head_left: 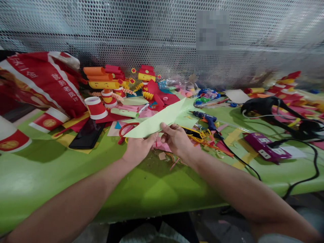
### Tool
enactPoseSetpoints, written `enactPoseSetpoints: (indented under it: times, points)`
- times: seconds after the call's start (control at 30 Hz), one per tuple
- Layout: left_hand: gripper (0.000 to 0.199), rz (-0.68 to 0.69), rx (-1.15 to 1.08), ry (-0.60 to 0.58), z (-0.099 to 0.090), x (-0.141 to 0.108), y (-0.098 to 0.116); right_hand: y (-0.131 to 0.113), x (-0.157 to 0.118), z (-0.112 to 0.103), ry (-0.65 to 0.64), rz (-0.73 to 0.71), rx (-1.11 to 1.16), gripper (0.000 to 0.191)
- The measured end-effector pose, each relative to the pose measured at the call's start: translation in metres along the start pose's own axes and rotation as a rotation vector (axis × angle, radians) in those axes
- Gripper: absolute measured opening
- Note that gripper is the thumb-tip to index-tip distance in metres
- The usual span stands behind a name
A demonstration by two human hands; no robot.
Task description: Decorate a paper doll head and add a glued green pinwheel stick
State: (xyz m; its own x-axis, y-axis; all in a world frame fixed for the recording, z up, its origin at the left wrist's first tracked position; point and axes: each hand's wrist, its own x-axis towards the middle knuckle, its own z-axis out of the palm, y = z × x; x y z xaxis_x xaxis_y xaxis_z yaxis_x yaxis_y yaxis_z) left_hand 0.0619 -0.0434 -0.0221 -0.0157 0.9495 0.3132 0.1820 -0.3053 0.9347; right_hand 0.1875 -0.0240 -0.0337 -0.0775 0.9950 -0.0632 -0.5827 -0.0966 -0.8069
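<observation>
Left hand [139,148] at seven o'clock and right hand [178,140] at five pinch pointed pale-green paper [155,120]. Maybe folding; next needs firm pressing.

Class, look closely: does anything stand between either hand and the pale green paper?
Nothing visible does. The left hand and right hand both touch the pale green paper along its lower edge; the blue glue gun lies off to the right.

The single view looks forward and down from the person's head, facing across the tabletop [60,180] to the mesh panel [141,30] on the far side, close enough that the fingers [165,128] sit mid-picture and the lap [186,227] shows at the near edge.
</observation>
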Motion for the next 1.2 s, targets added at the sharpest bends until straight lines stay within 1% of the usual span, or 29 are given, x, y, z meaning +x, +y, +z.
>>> enactPoseSetpoints:
  times: [0.1,0.17,0.27,0.37,0.43,0.67,0.77,0.83,1.0,1.07,1.2]
  points:
    - [0.025,0.002,0.096,-0.089,-0.0024,0.0000,0.0021,-0.0011,-0.0004,0.0005,-0.014,0.006,0.018,0.035]
    - [0.024,0.001,0.119,-0.084,-0.0033,0.0009,0.0013,-0.0016,-0.0006,0.0007,-0.031,0.005,0.033,0.033]
    - [0.020,-0.026,0.079,-0.071,-0.0034,0.0025,-0.0005,-0.0018,-0.0010,0.0008,-0.051,0.006,0.061,0.030]
    - [0.021,-0.058,0.030,-0.047,-0.0030,0.0034,-0.0008,-0.0022,-0.0018,0.0012,-0.077,0.006,0.079,0.029]
    - [0.022,-0.053,0.025,-0.041,-0.0028,0.0035,-0.0005,-0.0025,-0.0022,0.0016,-0.089,0.005,0.076,0.028]
    - [0.022,0.001,0.019,-0.086,-0.0028,0.0048,-0.0028,-0.0016,-0.0011,0.0006,-0.037,-0.005,0.036,0.031]
    - [0.013,0.020,0.023,-0.095,-0.0024,0.0049,-0.0019,-0.0021,-0.0008,0.0002,-0.033,-0.008,0.027,0.032]
    - [0.009,0.005,0.034,-0.094,-0.0020,0.0042,-0.0004,-0.0030,-0.0011,0.0005,-0.027,-0.010,0.025,0.032]
    - [0.012,-0.033,0.052,-0.082,-0.0025,0.0027,0.0014,-0.0048,-0.0031,0.0024,-0.030,-0.014,0.004,0.030]
    - [0.016,-0.037,0.028,-0.077,-0.0032,0.0032,0.0007,-0.0048,-0.0036,0.0026,-0.037,-0.010,-0.003,0.028]
    - [0.012,-0.049,-0.082,-0.080,-0.0032,0.0053,-0.0023,-0.0039,-0.0036,0.0017,-0.045,-0.004,-0.003,0.026]
